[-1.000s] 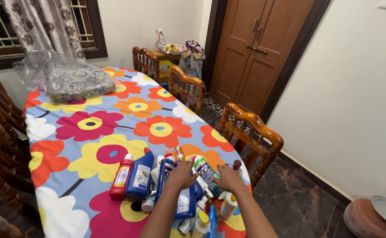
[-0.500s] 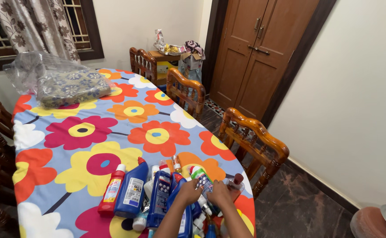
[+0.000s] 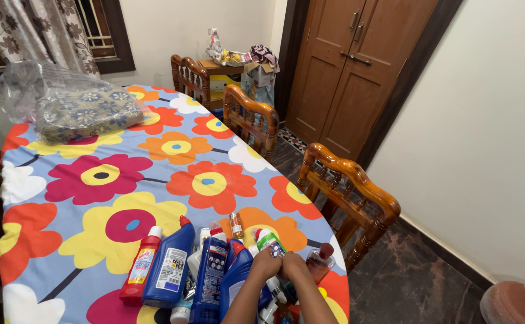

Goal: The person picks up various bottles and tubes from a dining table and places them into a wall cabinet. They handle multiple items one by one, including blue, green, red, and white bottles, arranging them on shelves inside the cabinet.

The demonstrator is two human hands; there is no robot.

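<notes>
Both my hands meet at the near edge of the table over a heap of cleaning bottles. My left hand (image 3: pixel 265 264) and my right hand (image 3: pixel 294 267) are closed together around a white and green bottle (image 3: pixel 268 240) lying on its side. Left of them lie a red bottle (image 3: pixel 139 267) and several blue bottles (image 3: pixel 169 264), with one blue bottle (image 3: pixel 235 279) right under my left forearm. A small clear bottle with a dark red cap (image 3: pixel 320 259) lies just right of my right hand.
The table (image 3: pixel 112 180) wears a bright flower-print cloth. A folded cloth in a clear plastic bag (image 3: pixel 73 108) sits at its far end. Wooden chairs (image 3: pixel 346 192) line the right side. A wooden door (image 3: pixel 346 72) stands beyond; a clay pot (image 3: pixel 514 303) sits on the floor.
My two hands have come together from apart and now both grip the white and green bottle. The view has shifted, so the bottles sit lower in it.
</notes>
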